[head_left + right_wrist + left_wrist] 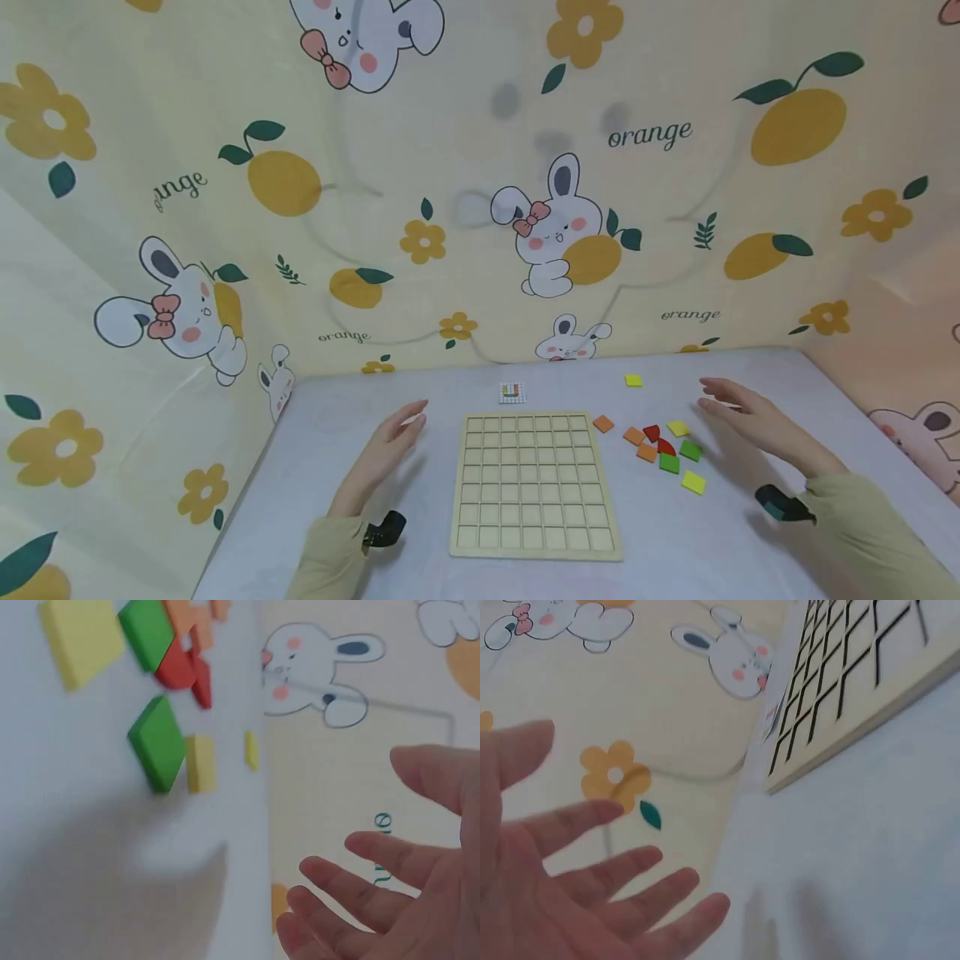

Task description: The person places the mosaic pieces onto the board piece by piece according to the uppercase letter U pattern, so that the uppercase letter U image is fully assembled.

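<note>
My left hand (386, 450) hovers over the table to the left of a wooden grid board (534, 483), its fingers extended and holding nothing. In the left wrist view the same hand (592, 885) has its fingers spread apart. My right hand (761, 421) is raised at the right, beside a loose group of coloured pieces, touching none. The group has red quarter-round pieces (666, 447), orange squares (633, 436), green pieces (670, 463) and yellow pieces (693, 482). In the right wrist view the right hand (405, 892) also shows spread fingers and an unfilled palm.
Behind the board lies a small card (512, 392) with a grid and a coloured figure. One yellow piece (633, 381) sits apart near the table's back edge. A printed cloth (480, 250) with rabbits and oranges hangs behind and at the sides of the white table (420, 533).
</note>
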Motion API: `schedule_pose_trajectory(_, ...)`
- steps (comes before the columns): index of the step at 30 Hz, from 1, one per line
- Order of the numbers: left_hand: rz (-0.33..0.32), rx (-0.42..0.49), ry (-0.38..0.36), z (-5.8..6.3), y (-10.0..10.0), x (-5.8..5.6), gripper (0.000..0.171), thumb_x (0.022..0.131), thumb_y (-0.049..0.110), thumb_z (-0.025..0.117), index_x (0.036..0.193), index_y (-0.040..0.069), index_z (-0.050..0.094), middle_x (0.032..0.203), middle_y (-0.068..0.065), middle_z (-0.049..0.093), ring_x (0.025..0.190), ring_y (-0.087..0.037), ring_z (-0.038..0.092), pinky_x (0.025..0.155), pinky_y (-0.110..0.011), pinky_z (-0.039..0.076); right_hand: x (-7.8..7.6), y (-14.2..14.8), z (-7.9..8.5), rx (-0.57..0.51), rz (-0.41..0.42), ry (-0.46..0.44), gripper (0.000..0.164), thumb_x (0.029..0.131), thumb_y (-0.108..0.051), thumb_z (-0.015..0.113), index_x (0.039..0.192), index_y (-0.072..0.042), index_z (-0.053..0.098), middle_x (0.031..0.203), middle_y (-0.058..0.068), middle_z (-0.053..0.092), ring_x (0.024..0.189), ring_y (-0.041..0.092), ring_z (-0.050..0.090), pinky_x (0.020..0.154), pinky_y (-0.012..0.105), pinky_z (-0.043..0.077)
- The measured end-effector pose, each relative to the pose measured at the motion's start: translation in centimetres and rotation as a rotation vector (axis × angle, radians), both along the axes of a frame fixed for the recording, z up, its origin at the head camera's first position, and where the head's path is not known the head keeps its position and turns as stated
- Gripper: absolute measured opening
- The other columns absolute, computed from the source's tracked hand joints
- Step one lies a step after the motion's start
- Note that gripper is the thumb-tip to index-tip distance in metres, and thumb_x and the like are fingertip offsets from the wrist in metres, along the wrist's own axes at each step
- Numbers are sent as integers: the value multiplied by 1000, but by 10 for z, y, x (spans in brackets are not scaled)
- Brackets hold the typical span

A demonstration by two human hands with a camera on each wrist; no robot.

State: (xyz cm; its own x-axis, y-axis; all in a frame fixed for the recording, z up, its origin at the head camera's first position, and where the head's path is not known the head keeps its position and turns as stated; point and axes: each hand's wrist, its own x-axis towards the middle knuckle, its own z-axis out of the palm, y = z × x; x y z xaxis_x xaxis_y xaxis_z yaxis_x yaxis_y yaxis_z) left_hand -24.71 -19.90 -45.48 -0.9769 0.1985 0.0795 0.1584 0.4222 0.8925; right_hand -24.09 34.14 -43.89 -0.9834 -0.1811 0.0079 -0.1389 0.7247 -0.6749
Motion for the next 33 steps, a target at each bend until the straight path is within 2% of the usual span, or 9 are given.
schedule_pose_trajectory(3, -8, 100, -107, -3, 1, 2, 59, 97, 41, 55, 140, 3, 44, 145, -18, 40, 126, -36, 45, 97, -47, 47, 3, 0, 2, -31, -6, -4, 65, 101, -42, 45, 142, 6, 31, 137, 32, 42, 119, 49, 43, 88, 61, 46)
schedule_pose_trajectory(6, -18, 159, -220, -6, 0, 5, 67, 93, 45, 59, 141, 3, 43, 143, -21, 43, 123, -35, 49, 96, -44, 48, 5, 0, 4, -76, 3, 1, 58, 102, -36, 44, 140, 6, 35, 131, 30, 49, 113, 43, 51, 85, 49, 52)
schedule_pose_trajectory(8, -28, 179, -281, -8, 1, 8, 69, 91, 45, 62, 141, 1, 42, 138, -21, 47, 116, -32, 54, 94, -42, 50, 7, 0, 5, -110, 8, -8, 53, 103, -34, 44, 139, 5, 37, 128, 28, 52, 109, 38, 56, 83, 39, 54)
schedule_pose_trajectory(11, -36, 179, -340, -13, 3, 14, 66, 92, 38, 64, 140, -2, 41, 127, -22, 55, 104, -28, 61, 87, -39, 54, 10, 0, 5, -161, 32, -18, 48, 103, -29, 44, 137, 5, 39, 123, 27, 56, 102, 30, 61, 79, 29, 55)
schedule_pose_trajectory(17, -20, 157, -393, -23, 15, 25, 51, 91, 19, 67, 129, -8, 47, 101, -16, 65, 78, -23, 68, 68, -36, 59, 20, -1, 1, -240, 73, -110, 45, 103, -24, 45, 133, 9, 42, 114, 24, 60, 94, 25, 64, 76, 30, 57)
schedule_pose_trajectory(22, -22, 121, -426, -30, 24, 27, 33, 89, 14, 69, 114, -6, 58, 87, -13, 66, 69, -20, 67, 63, -35, 60, 25, 3, -6, -255, 116, -158, 43, 103, -20, 44, 130, 14, 42, 110, 23, 61, 89, 22, 64, 73, 29, 57)
schedule_pose_trajectory(27, 3, 102, -389, -35, 31, 24, 27, 87, 11, 70, 108, -4, 62, 81, -11, 66, 62, -18, 66, 59, -34, 59, 30, 11, -12, -253, 190, -198, 41, 103, -16, 43, 128, 16, 42, 107, 23, 62, 81, 20, 61, 68, 27, 55)
schedule_pose_trajectory(33, 15, 99, -342, -41, 34, 20, 27, 82, 6, 74, 103, -4, 61, 76, -11, 68, 55, -17, 65, 53, -34, 58, 33, 13, -19, -235, 179, -270, 41, 102, -21, 47, 127, 11, 48, 104, 16, 63, 78, 24, 58, 65, 27, 53)
